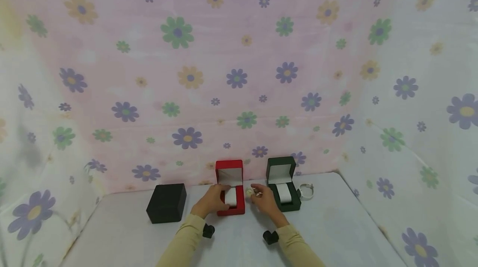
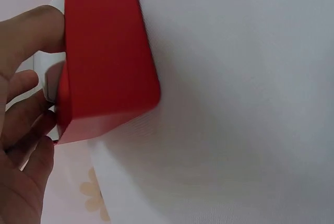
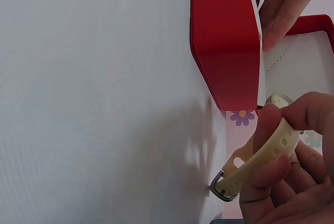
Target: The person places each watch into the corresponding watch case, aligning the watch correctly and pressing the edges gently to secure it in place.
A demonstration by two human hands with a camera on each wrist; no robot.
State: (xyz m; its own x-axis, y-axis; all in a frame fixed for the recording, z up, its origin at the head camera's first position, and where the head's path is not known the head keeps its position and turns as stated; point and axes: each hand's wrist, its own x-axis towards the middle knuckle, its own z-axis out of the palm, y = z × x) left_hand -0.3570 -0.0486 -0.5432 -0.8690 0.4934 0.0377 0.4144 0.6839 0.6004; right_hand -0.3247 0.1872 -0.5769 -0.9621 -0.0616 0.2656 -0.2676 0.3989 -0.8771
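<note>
An open red watch box [image 1: 240,208] stands on the table with a white cushion [image 1: 231,196] inside. My left hand [image 1: 213,200] reaches into the box, thumb on the near side and fingers on the far side, pinching the cushion. To the right of the box, my right hand [image 1: 266,201] holds a cream wristwatch [image 1: 249,192] by its strap. In the right wrist view the strap [image 3: 261,157] is looped, its metal buckle [image 3: 223,188] at the lower end. The round dial [image 3: 282,99] shows just beyond the thumb and finger.
An open green watch box [image 1: 293,207] with a white cushion [image 1: 284,193] stands right of my right hand. Beside it lies a white band-like watch [image 1: 307,191]. A closed black box [image 1: 166,203] sits at the left. Behind the table hangs a flowered cloth [image 1: 209,109].
</note>
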